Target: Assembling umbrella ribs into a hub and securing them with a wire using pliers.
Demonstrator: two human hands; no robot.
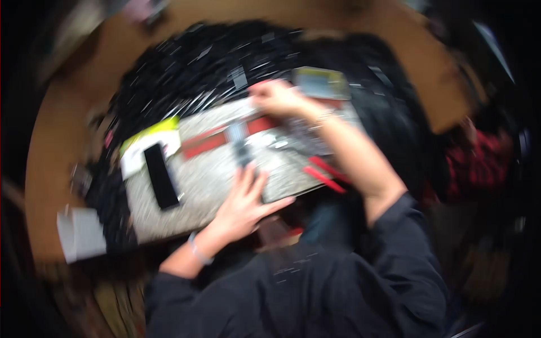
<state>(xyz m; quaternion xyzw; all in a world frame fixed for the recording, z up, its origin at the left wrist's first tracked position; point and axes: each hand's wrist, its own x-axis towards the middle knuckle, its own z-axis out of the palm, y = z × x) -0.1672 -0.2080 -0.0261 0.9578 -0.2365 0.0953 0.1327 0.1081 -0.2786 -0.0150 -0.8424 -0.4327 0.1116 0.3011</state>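
My left hand (242, 205) lies with spread fingers on a grey, worn-looking board (203, 180). Its fingertips are at the near end of a small grey-and-dark strip-like piece (238, 141), which crosses a flat red bar (204, 145). Farther off, my right hand (276, 97) is closed above the board's far edge. Something red shows at its fingers, too blurred to name. Beneath my right forearm lie a tool's two red handles (327, 174) and some crumpled clear plastic (307, 138).
A large heap of black pieces (186, 62) surrounds the board's far side. A shallow rectangular box (321, 83) stands beyond my right forearm. A black phone-like slab (160, 176) and a yellow-and-white packet (149, 143) lie left. White paper (81, 234) is on the brown table (56, 152).
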